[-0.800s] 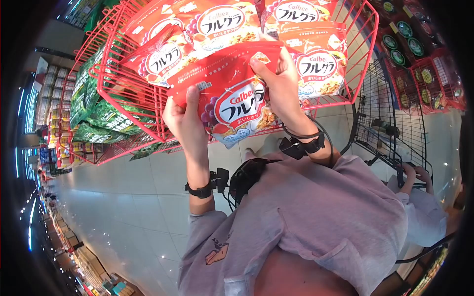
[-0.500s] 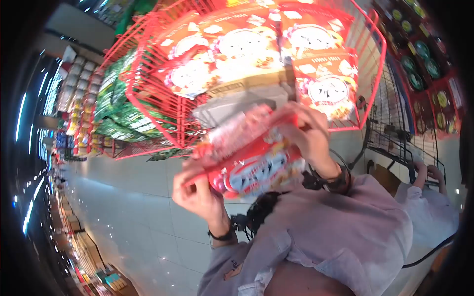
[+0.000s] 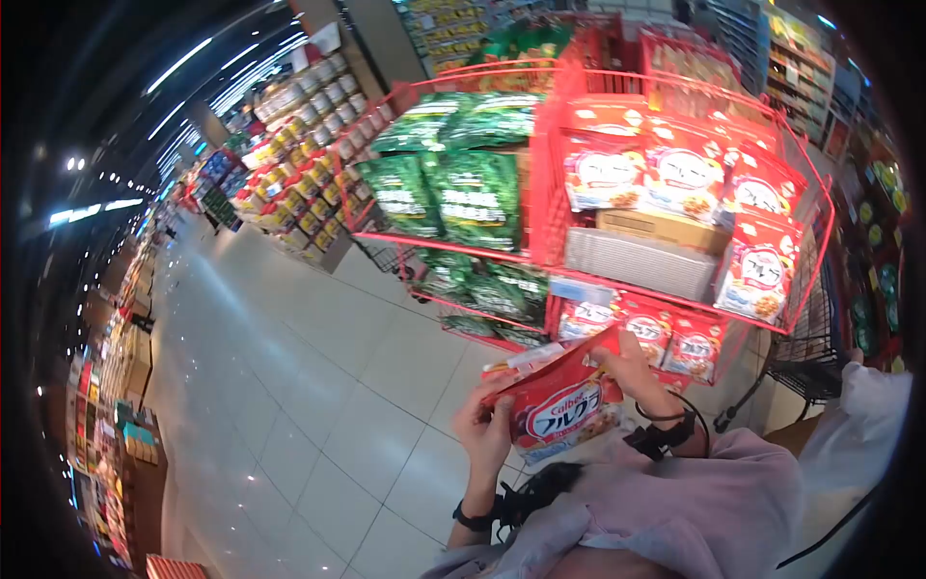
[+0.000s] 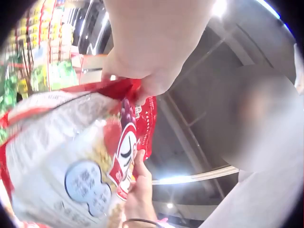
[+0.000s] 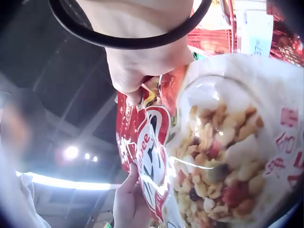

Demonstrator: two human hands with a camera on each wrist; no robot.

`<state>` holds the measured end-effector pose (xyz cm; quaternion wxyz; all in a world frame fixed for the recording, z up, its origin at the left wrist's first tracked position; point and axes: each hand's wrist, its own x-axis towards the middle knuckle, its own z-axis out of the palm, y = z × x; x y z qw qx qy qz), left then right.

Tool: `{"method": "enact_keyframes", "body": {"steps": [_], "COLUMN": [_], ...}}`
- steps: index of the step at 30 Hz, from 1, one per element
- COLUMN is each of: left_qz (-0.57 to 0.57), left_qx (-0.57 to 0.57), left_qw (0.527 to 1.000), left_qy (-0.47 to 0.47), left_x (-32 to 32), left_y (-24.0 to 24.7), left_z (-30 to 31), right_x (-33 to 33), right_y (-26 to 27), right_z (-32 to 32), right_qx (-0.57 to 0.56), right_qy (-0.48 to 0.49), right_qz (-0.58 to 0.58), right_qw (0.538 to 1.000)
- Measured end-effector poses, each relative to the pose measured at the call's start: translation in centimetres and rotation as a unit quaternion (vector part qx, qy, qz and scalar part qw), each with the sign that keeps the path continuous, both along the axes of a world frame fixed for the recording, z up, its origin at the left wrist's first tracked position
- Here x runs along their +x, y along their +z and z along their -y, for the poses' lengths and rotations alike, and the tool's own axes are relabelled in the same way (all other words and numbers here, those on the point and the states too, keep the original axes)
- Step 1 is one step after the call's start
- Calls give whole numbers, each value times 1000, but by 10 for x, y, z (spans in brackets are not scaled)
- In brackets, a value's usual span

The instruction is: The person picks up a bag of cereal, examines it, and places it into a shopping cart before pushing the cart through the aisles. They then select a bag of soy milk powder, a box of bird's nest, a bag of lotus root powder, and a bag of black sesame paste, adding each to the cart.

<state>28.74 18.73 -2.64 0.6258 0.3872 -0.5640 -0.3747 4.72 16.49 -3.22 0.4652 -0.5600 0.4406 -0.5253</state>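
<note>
A red and white Calbee granola bag (image 3: pixel 569 410) is held between both hands in front of the body, its front panel tilted up. My left hand (image 3: pixel 485 427) grips its left upper corner, thumb on the front. At the right upper corner my right hand (image 3: pixel 632 372) grips it the same way. In the left wrist view the white lower side of the bag (image 4: pixel 61 166) faces the camera, with the left hand (image 4: pixel 142 61) above it. The right wrist view shows printed granola pieces on the bag (image 5: pixel 218 171), close below the right hand (image 5: pixel 147 66).
A red wire display rack (image 3: pixel 540 261) stands ahead, with more granola bags (image 3: pixel 685 169) around a cardboard box (image 3: pixel 666 230). Green bags (image 3: pixel 473 198) fill its left side. A black wire cart (image 3: pixel 805 362) and another person's sleeve (image 3: pixel 873 415) are at right.
Both hands have brought the granola bag down and back from the rack toward the body. Its top has tipped. The head view has swung, showing more of the rack and aisle.
</note>
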Motion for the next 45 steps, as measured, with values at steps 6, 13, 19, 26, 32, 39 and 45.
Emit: {"method": "enact_keyframes", "body": {"steps": [6,13,19,26,32,39,45], "left_qz": [6,380,367,426,438,487,529], "left_qx": [126,163,168,204,194,163,81], "left_qw": [992,910,904,862,863,856,845], "left_qy": [7,-7,139,185,162,57,17], "left_x": [139,220,282,377,460,527,577], "left_y": [-45,-65,-85,-91,-68,-77,-110], "left_z": [-41,-66,-27,85,221,376,530], "right_x": [128,243,338,442,522,580,616], "right_y": [-24,-86,-106,-134,-103,-103,-128], "right_z": [-4,13,67,176,299,424,548], "right_qx": [-24,-90,-79,-72,-106,-203,-135], "right_qy": [96,276,340,331,337,274,190], "right_qz": [-256,-216,-157,-135,-60,-106,-163], "right_qw": [962,932,924,931,934,934,959]}}
